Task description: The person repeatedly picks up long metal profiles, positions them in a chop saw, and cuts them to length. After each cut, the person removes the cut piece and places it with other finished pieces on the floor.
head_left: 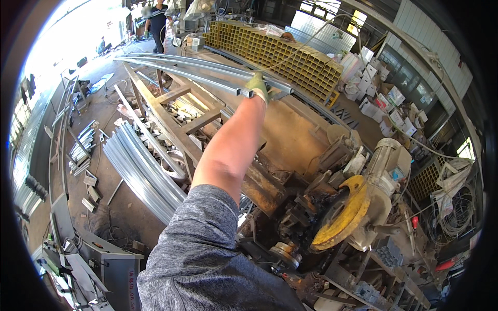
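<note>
My left arm, in a grey short sleeve, stretches forward across the picture. At its end my left hand (257, 84), in a yellow-green work glove, is closed on the near ends of long silvery square metal tubes (212, 83). Its fingers are partly hidden behind the wrist and the tubes. These tubes lie side by side over a rusty steel workbench (290, 135) and run off to the far left. One tube (280, 84) reaches farther right than the others beside the hand. My right hand is out of view.
A cut-off saw with a yellow guard (340, 217) and a motor (386, 160) stands at the right. More silvery tubes (140, 171) lie at the left. Behind the bench is a stack of yellow square tubes (275, 54). A person (157, 26) stands far back.
</note>
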The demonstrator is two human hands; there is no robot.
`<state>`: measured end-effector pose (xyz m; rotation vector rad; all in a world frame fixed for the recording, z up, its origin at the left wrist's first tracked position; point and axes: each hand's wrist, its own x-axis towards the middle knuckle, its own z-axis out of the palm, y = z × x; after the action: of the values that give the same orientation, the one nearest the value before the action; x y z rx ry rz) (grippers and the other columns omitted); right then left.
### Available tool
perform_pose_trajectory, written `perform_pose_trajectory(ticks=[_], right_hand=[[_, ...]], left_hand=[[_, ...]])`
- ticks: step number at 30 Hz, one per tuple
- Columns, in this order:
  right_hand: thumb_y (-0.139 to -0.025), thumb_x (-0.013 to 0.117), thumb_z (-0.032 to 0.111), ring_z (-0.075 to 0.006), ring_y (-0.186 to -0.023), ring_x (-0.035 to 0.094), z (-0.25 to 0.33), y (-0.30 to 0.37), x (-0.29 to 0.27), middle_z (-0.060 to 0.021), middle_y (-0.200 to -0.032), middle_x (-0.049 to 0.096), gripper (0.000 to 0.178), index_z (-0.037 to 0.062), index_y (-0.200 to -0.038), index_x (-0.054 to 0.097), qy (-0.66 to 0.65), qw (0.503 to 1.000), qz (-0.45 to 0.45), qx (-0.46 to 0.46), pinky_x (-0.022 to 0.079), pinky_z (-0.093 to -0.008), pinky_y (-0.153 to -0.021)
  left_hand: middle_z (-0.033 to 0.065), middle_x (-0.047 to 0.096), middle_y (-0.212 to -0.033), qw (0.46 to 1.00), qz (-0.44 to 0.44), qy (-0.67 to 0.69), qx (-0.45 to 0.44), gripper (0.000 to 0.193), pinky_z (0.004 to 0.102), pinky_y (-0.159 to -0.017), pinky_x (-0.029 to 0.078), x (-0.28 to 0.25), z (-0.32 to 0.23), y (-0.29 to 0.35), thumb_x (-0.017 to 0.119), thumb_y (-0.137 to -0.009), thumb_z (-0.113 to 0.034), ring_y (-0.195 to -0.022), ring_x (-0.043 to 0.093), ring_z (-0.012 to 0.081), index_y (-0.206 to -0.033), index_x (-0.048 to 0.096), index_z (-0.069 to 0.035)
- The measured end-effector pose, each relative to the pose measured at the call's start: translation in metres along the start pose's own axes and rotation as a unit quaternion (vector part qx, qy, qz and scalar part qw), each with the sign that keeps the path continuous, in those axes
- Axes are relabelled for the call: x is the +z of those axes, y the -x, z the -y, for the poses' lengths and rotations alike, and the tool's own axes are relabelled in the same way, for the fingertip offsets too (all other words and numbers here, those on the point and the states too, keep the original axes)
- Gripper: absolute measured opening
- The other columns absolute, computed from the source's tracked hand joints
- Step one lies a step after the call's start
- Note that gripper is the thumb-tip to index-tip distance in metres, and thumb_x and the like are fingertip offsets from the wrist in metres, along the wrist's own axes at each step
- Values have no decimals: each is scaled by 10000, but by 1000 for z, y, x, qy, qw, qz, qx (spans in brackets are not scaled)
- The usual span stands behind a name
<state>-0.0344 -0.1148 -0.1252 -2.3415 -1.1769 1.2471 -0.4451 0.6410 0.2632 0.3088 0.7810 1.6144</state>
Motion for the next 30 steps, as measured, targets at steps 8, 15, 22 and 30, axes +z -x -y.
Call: perform_pose_trajectory(ticks=[8,15,22,30], right_hand=[[-1199,785,393,-402,-1313,852,0,-6,-1,-221,-1436,881,465,61,-1520,839,3,1000,12,2,652,-502,-1117],[-1200,796,402,-397,-1328,852,-8,-7,-1,-221,-1461,879,490,57,-1546,831,0,1000,23,-12,654,-496,-1123],[-1202,806,411,-393,-1342,853,-54,-6,-7,-222,-1486,877,516,52,-1572,823,-14,999,29,-40,655,-490,-1129],[-1204,819,420,-388,-1359,853,-186,0,-31,-222,-1514,874,546,47,-1602,814,-11,991,44,-128,656,-483,-1136]], left_hand=[[122,763,-988,975,64,208,-45,242,521,-878,793,-25,31,52,604,-1284,-254,-943,846,335,-1213,662,-30],[164,742,-1036,991,57,94,-74,132,596,-828,779,-105,147,202,657,-1260,-106,-831,802,322,-1281,587,4],[113,762,-1122,986,-37,41,-160,188,585,-834,783,-165,219,332,686,-1255,-105,-912,828,323,-1417,592,-85],[102,829,-1193,967,-63,48,-241,189,542,-1017,787,-247,263,407,672,-1293,-150,-1101,874,327,-1460,676,-62]])
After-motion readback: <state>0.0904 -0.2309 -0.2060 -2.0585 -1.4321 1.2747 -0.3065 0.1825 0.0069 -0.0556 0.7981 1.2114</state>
